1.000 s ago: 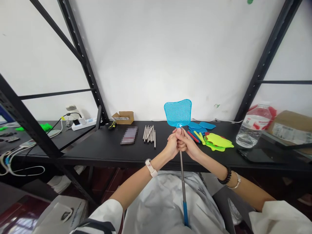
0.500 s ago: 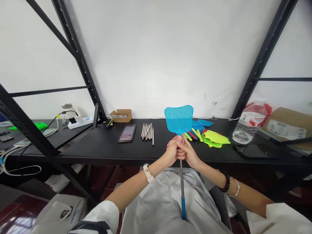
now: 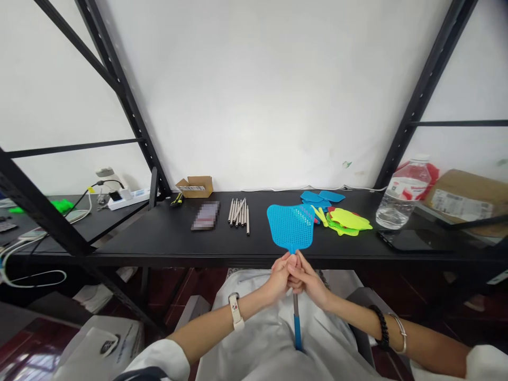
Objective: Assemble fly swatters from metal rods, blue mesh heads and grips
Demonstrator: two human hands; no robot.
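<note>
Black shelf top (image 3: 178, 238) is set against a white wall, framed by black metal uprights. At the back, a small cardboard box (image 3: 195, 186) is seen open; contents can't be made out. At right, a clear water bottle (image 3: 400, 200) is stood upright, partly filled, cap on, beside a larger brown carton (image 3: 464, 201) that is closed. A row of metal rods (image 3: 238, 212) is laid mid-shelf, just left of a pile of blue, yellow and green swatter heads (image 3: 341, 217).

A blue fly swatter (image 3: 291, 227) is held upright in front of the shelf edge, mesh head above the hands, metal shaft and blue grip hanging down over the lap. The left hand (image 3: 278, 275) and right hand (image 3: 307, 275) are both closed around the neck just under the head, fingertips touching each other.
</note>
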